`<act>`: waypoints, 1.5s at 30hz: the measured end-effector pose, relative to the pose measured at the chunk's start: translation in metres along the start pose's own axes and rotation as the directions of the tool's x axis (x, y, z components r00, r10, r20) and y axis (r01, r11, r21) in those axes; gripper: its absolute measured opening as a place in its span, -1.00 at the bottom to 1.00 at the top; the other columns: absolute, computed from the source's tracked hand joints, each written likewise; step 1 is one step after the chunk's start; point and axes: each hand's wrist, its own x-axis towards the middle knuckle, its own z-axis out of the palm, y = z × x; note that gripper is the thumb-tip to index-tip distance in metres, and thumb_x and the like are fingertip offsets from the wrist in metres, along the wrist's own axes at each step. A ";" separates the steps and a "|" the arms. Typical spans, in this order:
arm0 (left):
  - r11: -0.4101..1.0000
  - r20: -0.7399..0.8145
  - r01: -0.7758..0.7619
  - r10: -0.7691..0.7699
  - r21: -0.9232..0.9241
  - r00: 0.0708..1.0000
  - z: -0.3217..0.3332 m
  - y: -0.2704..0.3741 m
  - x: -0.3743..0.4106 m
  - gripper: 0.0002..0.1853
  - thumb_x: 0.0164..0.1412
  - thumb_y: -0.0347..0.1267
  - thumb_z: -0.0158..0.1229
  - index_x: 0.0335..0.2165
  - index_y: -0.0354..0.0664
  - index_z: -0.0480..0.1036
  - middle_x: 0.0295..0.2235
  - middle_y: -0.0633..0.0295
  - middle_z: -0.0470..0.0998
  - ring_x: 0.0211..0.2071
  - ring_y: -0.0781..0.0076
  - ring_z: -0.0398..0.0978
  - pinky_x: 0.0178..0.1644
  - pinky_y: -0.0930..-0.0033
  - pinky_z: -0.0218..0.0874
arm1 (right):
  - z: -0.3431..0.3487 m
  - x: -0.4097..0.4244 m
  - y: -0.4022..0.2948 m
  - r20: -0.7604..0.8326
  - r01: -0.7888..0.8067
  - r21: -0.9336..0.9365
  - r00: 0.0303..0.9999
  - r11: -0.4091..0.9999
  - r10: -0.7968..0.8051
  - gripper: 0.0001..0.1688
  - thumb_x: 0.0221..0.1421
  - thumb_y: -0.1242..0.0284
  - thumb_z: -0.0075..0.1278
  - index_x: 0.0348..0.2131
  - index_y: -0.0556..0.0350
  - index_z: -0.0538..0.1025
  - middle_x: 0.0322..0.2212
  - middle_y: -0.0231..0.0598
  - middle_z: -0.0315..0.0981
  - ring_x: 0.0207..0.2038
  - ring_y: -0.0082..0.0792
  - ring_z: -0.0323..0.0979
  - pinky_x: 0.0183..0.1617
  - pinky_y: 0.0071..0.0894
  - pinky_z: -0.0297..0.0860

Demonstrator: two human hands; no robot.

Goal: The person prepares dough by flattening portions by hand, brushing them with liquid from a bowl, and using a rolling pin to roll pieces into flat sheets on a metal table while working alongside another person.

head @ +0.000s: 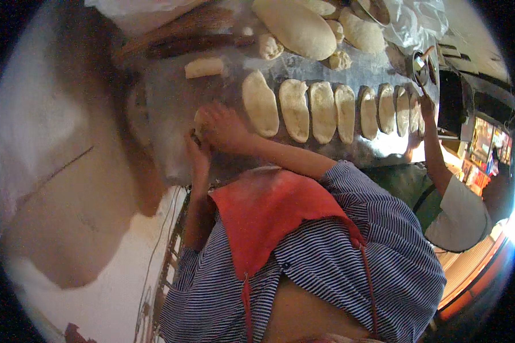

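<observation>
A pale piece of dough (201, 121) lies on the floured worktop, mostly covered by my hands. Over it, my right hand (227, 128) bends its fingers around the top and far side. My left hand (198, 150) meets the dough's near left end; a small dark spot shows by its fingers, too blurred to name. Beyond my hands sits a short block of dough (204, 67). To the right, a flattened oval of dough (261, 105) begins a row of several long pieces, among them another flattened strip (323, 112).
Large dough slabs (300, 30) and small lumps (340, 60) lie at the back, near clear plastic (405, 25). A co-worker's arm (433, 133) reaches over the row's right end, by a metal bowl (419, 70). A wall (68, 180) bounds the left.
</observation>
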 end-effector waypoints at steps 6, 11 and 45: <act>1.000 0.024 -0.001 0.000 0.015 1.000 0.025 0.051 -0.008 -0.50 0.29 -0.36 0.06 0.11 -0.32 0.14 -0.16 0.10 0.49 -0.19 0.28 0.49 -0.14 0.34 0.33 | -0.039 0.016 -0.002 0.309 -0.348 0.225 0.911 0.910 0.272 -0.30 0.11 0.30 0.02 0.18 0.18 0.21 0.06 0.22 0.25 0.10 0.18 0.26 0.16 0.02 0.23; 0.985 0.078 -0.162 0.165 -0.053 0.983 0.057 0.112 -0.009 -0.45 0.27 -0.40 0.05 0.17 -0.32 0.14 -0.12 0.09 0.49 -0.12 0.31 0.47 -0.04 0.35 0.31 | -0.089 0.021 0.039 -0.033 0.078 0.211 0.997 0.974 -0.072 -0.35 -0.02 0.37 0.08 0.08 0.17 0.34 0.05 0.09 0.29 0.07 0.12 0.28 0.11 -0.04 0.26; 0.978 0.186 -0.023 -0.017 0.209 0.982 0.052 0.087 0.000 -0.65 0.30 -0.31 0.08 -0.06 -0.35 0.30 -0.31 0.06 0.53 -0.41 0.39 0.57 -0.32 0.42 0.41 | -0.087 -0.022 0.186 -0.323 -0.177 0.088 0.926 0.980 0.196 -0.76 0.07 0.35 0.10 -0.31 0.12 0.49 -0.35 -0.07 0.48 -0.29 -0.04 0.48 -0.21 -0.06 0.41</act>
